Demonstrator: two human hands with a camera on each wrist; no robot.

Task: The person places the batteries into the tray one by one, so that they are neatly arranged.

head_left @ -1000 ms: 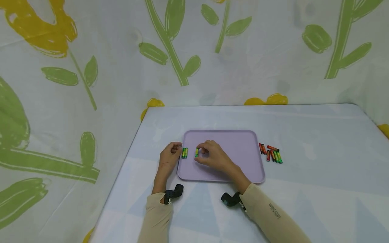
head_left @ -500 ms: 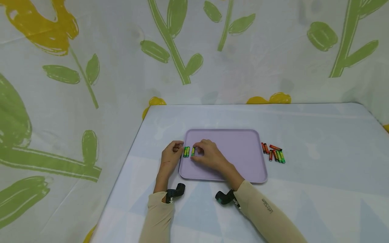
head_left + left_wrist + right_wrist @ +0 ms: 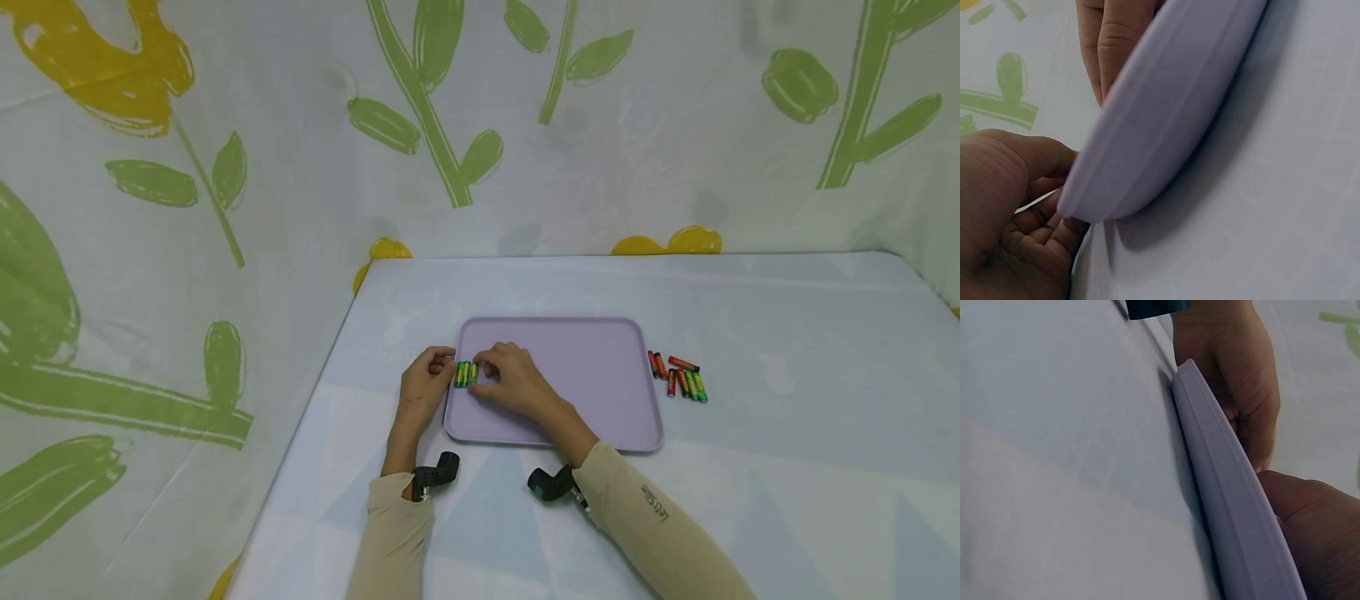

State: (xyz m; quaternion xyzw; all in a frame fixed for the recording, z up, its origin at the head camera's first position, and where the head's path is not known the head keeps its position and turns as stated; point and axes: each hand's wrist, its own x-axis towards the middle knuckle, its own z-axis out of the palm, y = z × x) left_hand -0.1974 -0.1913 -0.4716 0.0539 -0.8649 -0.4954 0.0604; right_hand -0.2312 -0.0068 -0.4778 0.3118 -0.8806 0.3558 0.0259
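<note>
On the lilac tray (image 3: 577,367), two green batteries (image 3: 461,374) stand side by side along the left rim. My right hand (image 3: 519,382) pinches a third green battery (image 3: 473,374) between thumb and fingertips, right up against that pair. Both ends of this battery lie at the fingertips. My left hand (image 3: 423,387) holds the tray's left edge. In the left wrist view, the left hand (image 3: 1029,200) has its thumb over the tray wall (image 3: 1147,125) and its fingers curled at the outer side. The wall hides the batteries in both wrist views.
Just right of the tray, several red batteries (image 3: 672,382) and a few green batteries (image 3: 697,386) lie loose on the white and pale blue tablecloth (image 3: 787,417). A printed curtain (image 3: 562,183) with leaves hangs behind the table.
My right hand has moved left across the tray with the battery, closing the gap to the other two. My left hand has stayed at the tray's left edge.
</note>
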